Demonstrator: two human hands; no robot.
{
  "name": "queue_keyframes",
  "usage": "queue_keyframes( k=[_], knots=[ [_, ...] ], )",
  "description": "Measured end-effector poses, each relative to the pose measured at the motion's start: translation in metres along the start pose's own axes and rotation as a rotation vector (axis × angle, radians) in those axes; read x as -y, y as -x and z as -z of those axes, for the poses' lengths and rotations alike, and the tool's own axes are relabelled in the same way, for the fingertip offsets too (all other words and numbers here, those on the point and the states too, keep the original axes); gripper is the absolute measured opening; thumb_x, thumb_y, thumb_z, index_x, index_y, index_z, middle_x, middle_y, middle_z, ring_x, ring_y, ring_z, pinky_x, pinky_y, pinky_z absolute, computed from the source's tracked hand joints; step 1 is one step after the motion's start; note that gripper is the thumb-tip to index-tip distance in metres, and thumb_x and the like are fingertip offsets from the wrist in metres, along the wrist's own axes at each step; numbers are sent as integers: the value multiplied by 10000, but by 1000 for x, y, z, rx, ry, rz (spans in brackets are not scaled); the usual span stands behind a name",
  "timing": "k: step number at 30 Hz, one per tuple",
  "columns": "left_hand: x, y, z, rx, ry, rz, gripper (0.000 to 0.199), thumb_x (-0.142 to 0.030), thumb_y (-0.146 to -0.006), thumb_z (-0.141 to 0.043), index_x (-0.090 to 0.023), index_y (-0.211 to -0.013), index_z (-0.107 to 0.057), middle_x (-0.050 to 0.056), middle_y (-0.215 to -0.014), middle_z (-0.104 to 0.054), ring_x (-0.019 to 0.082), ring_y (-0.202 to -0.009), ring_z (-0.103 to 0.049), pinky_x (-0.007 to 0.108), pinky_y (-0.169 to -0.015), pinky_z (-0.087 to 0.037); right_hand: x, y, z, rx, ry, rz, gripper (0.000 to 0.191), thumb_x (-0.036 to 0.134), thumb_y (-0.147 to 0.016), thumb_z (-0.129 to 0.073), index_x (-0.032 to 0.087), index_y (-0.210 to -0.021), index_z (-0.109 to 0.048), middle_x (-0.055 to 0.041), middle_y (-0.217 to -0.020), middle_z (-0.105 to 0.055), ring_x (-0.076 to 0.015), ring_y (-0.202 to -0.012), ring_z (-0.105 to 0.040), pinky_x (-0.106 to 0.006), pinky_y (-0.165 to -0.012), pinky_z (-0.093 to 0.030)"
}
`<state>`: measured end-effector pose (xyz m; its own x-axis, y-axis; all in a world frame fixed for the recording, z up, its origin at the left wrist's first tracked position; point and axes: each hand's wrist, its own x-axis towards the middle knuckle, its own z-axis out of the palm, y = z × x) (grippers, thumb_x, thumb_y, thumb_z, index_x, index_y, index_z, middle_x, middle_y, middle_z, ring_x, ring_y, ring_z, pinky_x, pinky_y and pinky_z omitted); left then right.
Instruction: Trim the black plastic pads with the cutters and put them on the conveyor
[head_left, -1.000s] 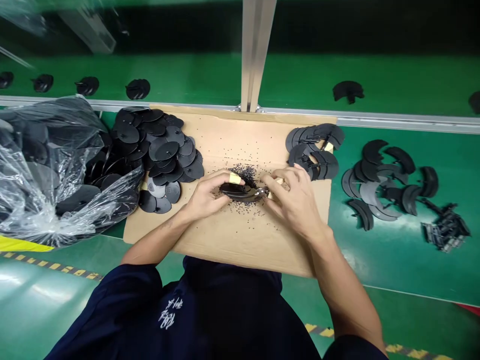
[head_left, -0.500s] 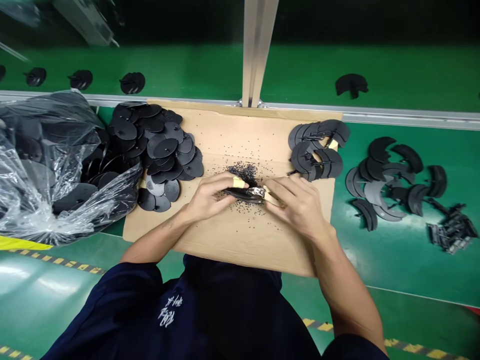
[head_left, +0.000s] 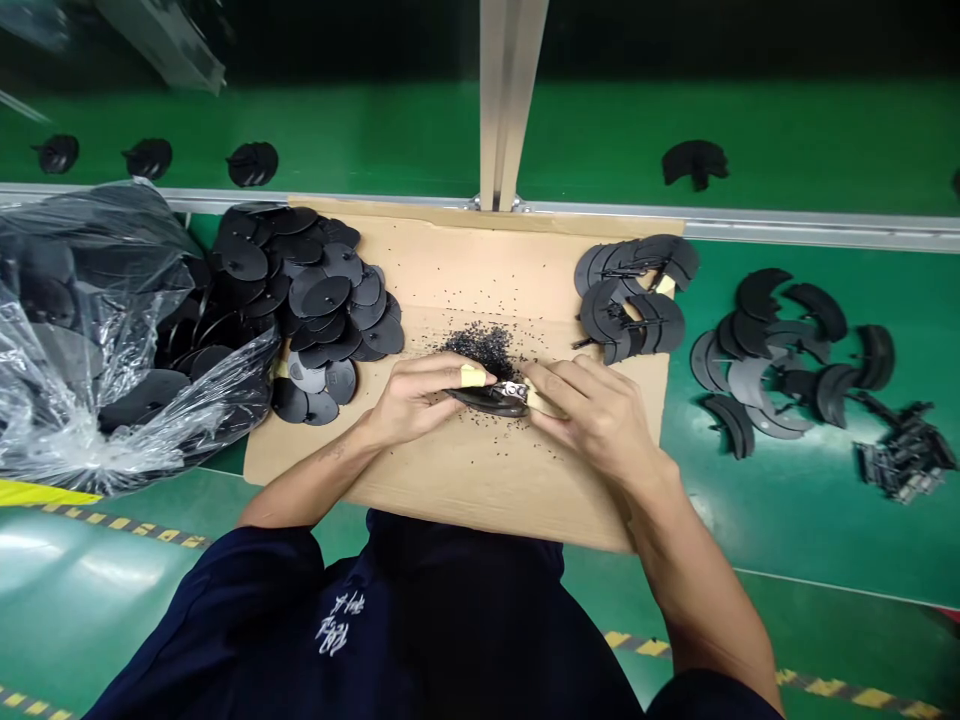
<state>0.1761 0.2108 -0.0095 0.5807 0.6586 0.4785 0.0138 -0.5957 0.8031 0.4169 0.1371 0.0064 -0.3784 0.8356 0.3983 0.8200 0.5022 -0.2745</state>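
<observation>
My left hand [head_left: 409, 398], with yellow tape [head_left: 472, 376] round one finger, pinches a thin black plastic part [head_left: 489, 403] over the cardboard. The part is tilted, so its full outline is hidden. My right hand [head_left: 604, 415] is wrapped round the pale handles of small cutting pliers [head_left: 514, 390]. Their metal head lies against the right end of the part; the jaw tips cannot be made out. Just beyond both hands is a heap of tiny black bits [head_left: 480, 345], with more scattered around it.
Black round discs [head_left: 326, 295] are piled at the left of the cardboard sheet [head_left: 450, 490], beside a clear plastic bag [head_left: 112, 400] of discs. Black crescent pieces [head_left: 634, 310] lie at its right; more crescents [head_left: 750, 385] and thin black parts [head_left: 904, 450] rest on the green table [head_left: 787, 540]. A metal post [head_left: 510, 100] stands ahead.
The black part has tipped so that more of its face shows. Both hands stay in nearly the same place and keep their grips.
</observation>
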Motion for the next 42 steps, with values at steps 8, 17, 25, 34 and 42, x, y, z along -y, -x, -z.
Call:
queue_keyframes(
  k=[8,17,25,34,42],
  knots=[
    [-2,-3,9,99,27,-13,318,-79,-906,-668,-194,-1195,-738,94,-1048,-785,147,-957,-748,258,-814,-632,-3,7,-6,1,-153,-18,247,299,-1006,-583,192,-1200,-691,-49,-873,-753,-160,-750,-676,-293,-657,-519],
    [-8,-8,16,144,-39,-12,231,-153,-905,-679,-193,-1121,-751,62,-952,-750,126,-848,-707,235,-727,-599,-2,4,-9,16,-94,-102,249,290,-994,-573,186,-1178,-705,-47,-859,-752,-166,-731,-653,-304,-646,-494],
    [1,-5,13,109,-188,-59,312,-82,-908,-607,-203,-1168,-729,68,-1028,-726,137,-926,-696,265,-785,-597,-3,0,-9,-43,-13,-90,243,234,-937,-598,173,-1152,-691,-71,-949,-741,-198,-793,-590,-337,-680,-412],
    [-2,-6,13,52,-129,-31,299,-83,-891,-652,-188,-1157,-739,68,-1028,-746,138,-949,-712,260,-818,-608,-5,1,-10,-41,-42,-86,253,240,-965,-592,237,-1207,-664,-52,-1023,-751,-210,-851,-580,-356,-710,-366],
    [-1,-5,10,40,-52,-3,277,-103,-903,-669,-190,-1154,-748,83,-1042,-771,144,-966,-729,276,-853,-622,-4,2,-13,-42,-82,-73,313,241,-973,-589,248,-1279,-656,-56,-1054,-757,-218,-894,-594,-374,-744,-402]
  ],
)
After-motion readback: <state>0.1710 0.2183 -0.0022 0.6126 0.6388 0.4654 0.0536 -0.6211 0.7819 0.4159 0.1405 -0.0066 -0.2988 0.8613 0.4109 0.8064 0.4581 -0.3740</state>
